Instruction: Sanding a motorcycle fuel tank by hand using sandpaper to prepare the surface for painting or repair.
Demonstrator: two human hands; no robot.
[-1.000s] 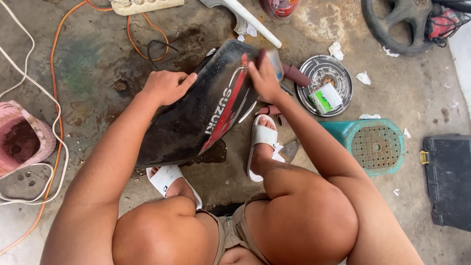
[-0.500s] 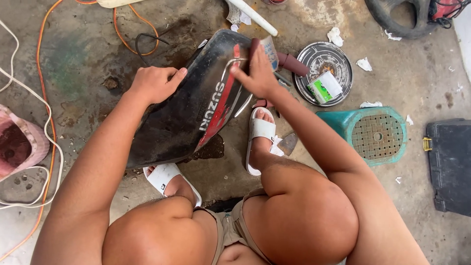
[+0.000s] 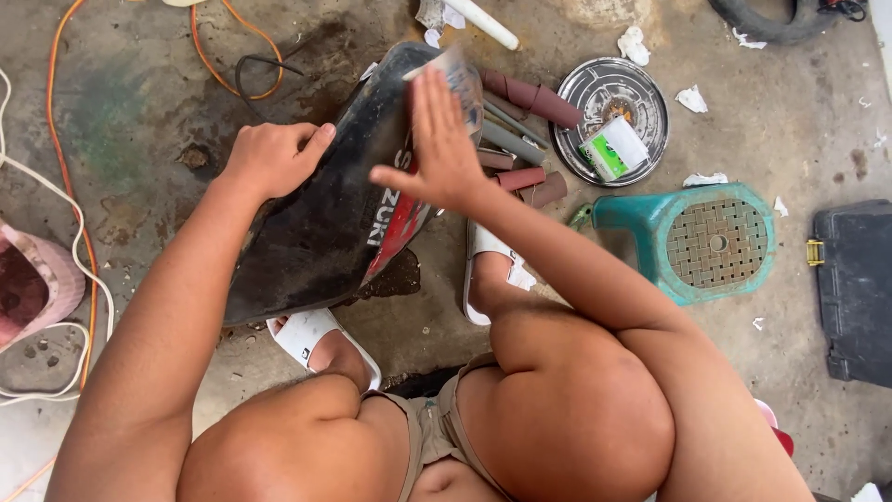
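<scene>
black fairing panel (image 3: 321,223), red stripe with white lettering. teal plastic stool (image 3: 692,237), lattice-pattern top. white sandals (image 3: 488,246). orange cable (image 3: 65,186), white cable (image 3: 23,177) beside it. dark red sandpaper rolls (image 3: 534,93). silver round lid (image 3: 609,116) holding a green-and-white packet (image 3: 613,149). black case (image 3: 855,288), yellow latch. khaki shorts (image 3: 432,428).

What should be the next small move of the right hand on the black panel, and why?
Probably a stroke back down along the panel. The right hand lies flat near the top edge of the black panel, with what looks like a sheet of abrasive paper under its fingers, blurred. The left hand grips the panel's left edge, so it seems steady enough for another pass.
</scene>
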